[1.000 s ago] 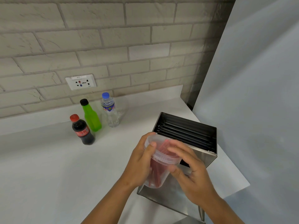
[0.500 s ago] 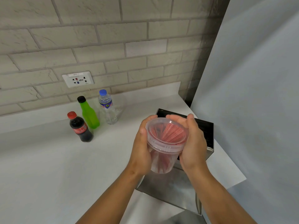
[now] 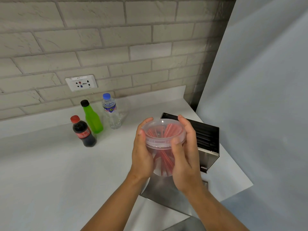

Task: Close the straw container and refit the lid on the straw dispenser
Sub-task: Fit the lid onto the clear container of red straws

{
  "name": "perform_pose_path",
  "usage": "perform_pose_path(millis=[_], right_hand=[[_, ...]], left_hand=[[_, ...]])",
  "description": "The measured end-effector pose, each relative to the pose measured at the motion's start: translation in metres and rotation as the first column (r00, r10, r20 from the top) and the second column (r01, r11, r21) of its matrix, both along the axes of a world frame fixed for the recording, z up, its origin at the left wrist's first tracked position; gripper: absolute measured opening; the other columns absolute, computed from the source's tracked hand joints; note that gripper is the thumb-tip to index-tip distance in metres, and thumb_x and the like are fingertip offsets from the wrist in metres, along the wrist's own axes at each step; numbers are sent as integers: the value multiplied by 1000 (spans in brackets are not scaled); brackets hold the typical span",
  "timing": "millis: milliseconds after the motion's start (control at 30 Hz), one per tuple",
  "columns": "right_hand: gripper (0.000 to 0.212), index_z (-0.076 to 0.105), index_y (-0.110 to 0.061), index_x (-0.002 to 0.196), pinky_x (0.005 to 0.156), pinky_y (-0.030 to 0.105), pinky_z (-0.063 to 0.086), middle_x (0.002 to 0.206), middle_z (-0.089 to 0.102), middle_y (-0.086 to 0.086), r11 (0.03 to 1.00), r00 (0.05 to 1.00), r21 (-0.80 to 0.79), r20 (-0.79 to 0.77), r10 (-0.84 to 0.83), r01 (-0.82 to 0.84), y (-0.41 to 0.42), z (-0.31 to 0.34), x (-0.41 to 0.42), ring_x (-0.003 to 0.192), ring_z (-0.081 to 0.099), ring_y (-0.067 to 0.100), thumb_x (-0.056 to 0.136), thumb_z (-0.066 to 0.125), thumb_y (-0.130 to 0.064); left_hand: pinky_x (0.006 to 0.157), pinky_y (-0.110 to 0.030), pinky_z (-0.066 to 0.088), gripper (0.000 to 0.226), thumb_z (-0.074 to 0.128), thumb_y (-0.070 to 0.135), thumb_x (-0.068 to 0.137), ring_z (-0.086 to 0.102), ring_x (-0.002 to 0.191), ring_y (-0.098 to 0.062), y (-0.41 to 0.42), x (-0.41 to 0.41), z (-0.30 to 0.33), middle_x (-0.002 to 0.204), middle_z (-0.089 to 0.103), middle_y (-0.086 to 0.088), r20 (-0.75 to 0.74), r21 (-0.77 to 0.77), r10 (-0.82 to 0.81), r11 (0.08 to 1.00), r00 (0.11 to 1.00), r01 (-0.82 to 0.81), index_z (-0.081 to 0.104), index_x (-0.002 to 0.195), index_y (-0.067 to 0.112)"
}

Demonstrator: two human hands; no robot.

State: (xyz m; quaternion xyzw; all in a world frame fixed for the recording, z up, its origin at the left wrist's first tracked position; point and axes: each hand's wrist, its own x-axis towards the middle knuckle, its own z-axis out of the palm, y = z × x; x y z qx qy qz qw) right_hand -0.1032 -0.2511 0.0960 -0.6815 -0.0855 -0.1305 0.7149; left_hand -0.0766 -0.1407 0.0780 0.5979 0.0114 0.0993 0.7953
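The person is holding the tub (image 3: 164, 147) of red straws (image 3: 164, 157) in the air above the surface (image 3: 50, 172), in front of the dispenser (image 3: 206, 144). A clear lid (image 3: 164, 130) is sitting on the tub's rim, so the first half of the task is looking nearly done; whether the lid is snapped down all the way round cannot be told from here. The second half is not yet begun: the dispenser is standing open at the top, its dark straws showing, and a steel sheet (image 3: 166, 190), probably its lid, is lying on the surface below the hands.

The left hand (image 3: 143, 152) is wrapping the tub's left side, fingers curled round it and thumb lying at the lid's edge. The right hand (image 3: 185, 150) is cupping the right side, fingers half closed over the rim, thumb pressing at the front of the lid. Both are gripping the tub between them.

Three bottles (image 3: 93, 120) are standing well apart to the left, near the wall.
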Motion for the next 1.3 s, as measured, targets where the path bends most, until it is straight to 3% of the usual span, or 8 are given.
perform_pose_path(millis=[167, 333, 533, 700, 900, 1033, 1133, 1300], right_hand=[[96, 30, -20, 157, 104, 24, 52, 142, 60, -6, 1000, 992, 8, -122, 13, -12, -5, 2, 5, 129, 60, 6, 82, 68, -66], [86, 36, -22, 155, 88, 12, 54, 129, 67, -17, 996, 989, 68, -138, -48, 57, -9, 5, 7, 117, 65, -5, 82, 75, -48], [56, 43, -29, 147, 93, 17, 54, 125, 68, -26, 991, 990, 117, -135, -41, 57, -2, -2, -4, 120, 66, 1, 97, 55, -49], [57, 50, -29, 145, 83, 15, 56, 124, 70, -14, 985, 981, 164, -191, -28, 61, -6, 1, -1, 112, 70, 1, 96, 47, -57], [48, 50, -20, 143, 80, 14, 56, 123, 69, -3, 981, 982, 110, -119, -148, 161, 4, -4, -3, 107, 70, 3, 103, 42, -44], [62, 44, -18, 149, 84, 15, 56, 126, 66, -16, 975, 977, 80, -80, -200, 206, 9, -9, -3, 114, 67, 4, 97, 40, -52], [51, 44, -18, 147, 83, 12, 54, 119, 63, -33, 975, 975, 42, -49, -215, 217, 11, -9, 0, 112, 65, -2, 103, 40, -44], [46, 49, -24, 135, 79, 12, 55, 113, 68, -14, 992, 995, 102, -71, -65, 72, 5, 0, 2, 103, 68, -4, 97, 49, -50]], left_hand=[[84, -16, 55, 56, 27, 59, 104, 72, 108, -7, 0, -2, 5, 126, 71, -6, -68, 56, -60, 996, 996, 64, 55, 139, 26], [86, -10, 52, 71, 33, 74, 94, 66, 117, 1, 2, -7, 11, 136, 64, 4, -83, 161, -130, 977, 988, 142, 40, 151, 33], [84, -12, 53, 77, 58, 63, 75, 69, 108, 3, -7, -22, 11, 111, 72, 26, 26, 176, -11, 984, 1000, 6, 39, 143, 31], [85, -20, 56, 65, 51, 59, 84, 70, 106, -4, -14, -27, 2, 112, 70, 24, 59, 134, 29, 990, 998, -36, 44, 138, 24], [85, -22, 57, 58, 44, 56, 88, 69, 104, -3, -16, -24, 1, 112, 67, 30, 95, 155, 58, 985, 994, -73, 45, 136, 24], [85, -25, 60, 56, 40, 60, 90, 69, 110, -11, -16, -22, 1, 117, 66, 26, 73, 160, 70, 984, 995, -81, 46, 137, 29], [84, -28, 61, 66, 38, 63, 90, 69, 112, -20, -16, -20, -3, 120, 66, 12, 57, 149, 63, 986, 996, -71, 44, 144, 27], [84, -29, 59, 67, 36, 68, 88, 72, 109, -19, -7, -11, -2, 117, 72, 7, 25, 146, 18, 989, 1000, -21, 49, 141, 28]])
